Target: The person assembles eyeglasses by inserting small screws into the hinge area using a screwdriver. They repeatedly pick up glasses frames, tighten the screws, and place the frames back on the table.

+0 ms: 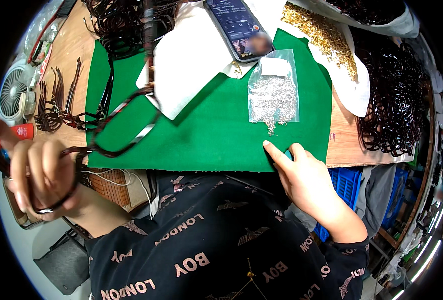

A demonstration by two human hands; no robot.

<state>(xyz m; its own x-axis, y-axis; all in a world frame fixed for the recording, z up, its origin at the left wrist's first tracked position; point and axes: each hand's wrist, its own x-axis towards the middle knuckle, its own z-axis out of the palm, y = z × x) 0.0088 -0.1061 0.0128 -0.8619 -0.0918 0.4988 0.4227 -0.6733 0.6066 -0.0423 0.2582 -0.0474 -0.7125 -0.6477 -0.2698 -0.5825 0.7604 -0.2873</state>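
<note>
My left hand [44,175] is wrapped round one rim of a dark brown eyeglass frame [142,133], raised close in front of me at the left. The frame's other rim hangs over the green mat [201,135], and one temple arm points away from me. At the mat's near edge, my right hand [304,177] has its index finger stretched toward a little spill of tiny silvery parts [271,129]. A small teal object [289,155] shows between its finger and thumb, mostly hidden. The spill comes from a clear plastic bag [274,100] full of such parts.
A phone [239,30] with a lit screen lies on white cloth [184,60]. Beyond are gold-coloured small parts [326,37]. Dark glasses frames are piled at the right [394,100] and far left [126,25]. Loose temple arms [56,100] lie near a small fan [14,92].
</note>
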